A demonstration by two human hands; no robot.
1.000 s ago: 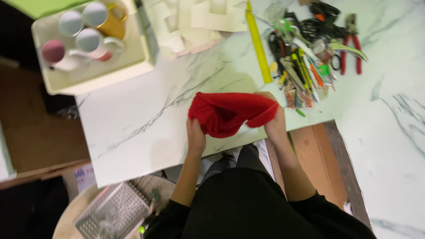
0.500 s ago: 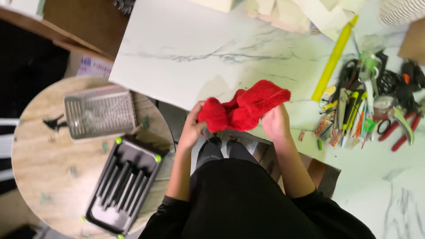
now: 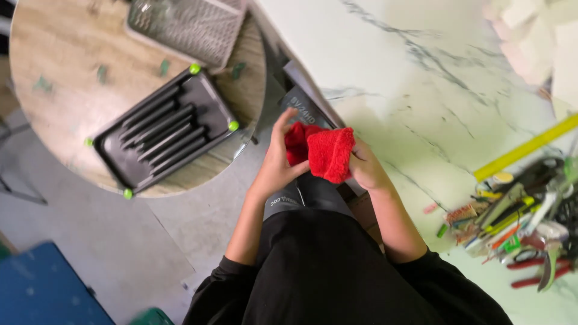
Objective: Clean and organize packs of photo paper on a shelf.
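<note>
We have a red cloth [image 3: 322, 151] bunched between both hands at the counter [image 3: 421, 90] edge, held above our lap: the left hand [image 3: 278, 165] curls round its left side with fingers closed on it, and the right hand [image 3: 367, 168] pinches the folded right end. We judge we are mid-fold, so the next move calls for keeping the edges squared. The counter is white marble with a tool pile [image 3: 518, 210] and a yellow ruler [image 3: 527, 147] at right; a round wooden table [image 3: 54, 90] with a black tray [image 3: 162, 129] stands left, over grey floor [image 3: 90, 241].

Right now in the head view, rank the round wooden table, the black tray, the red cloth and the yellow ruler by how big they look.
1. round wooden table, though cut off by the frame
2. black tray
3. red cloth and yellow ruler: unsure, since the cloth is bunched in both hands and the ruler is cut off.
</note>
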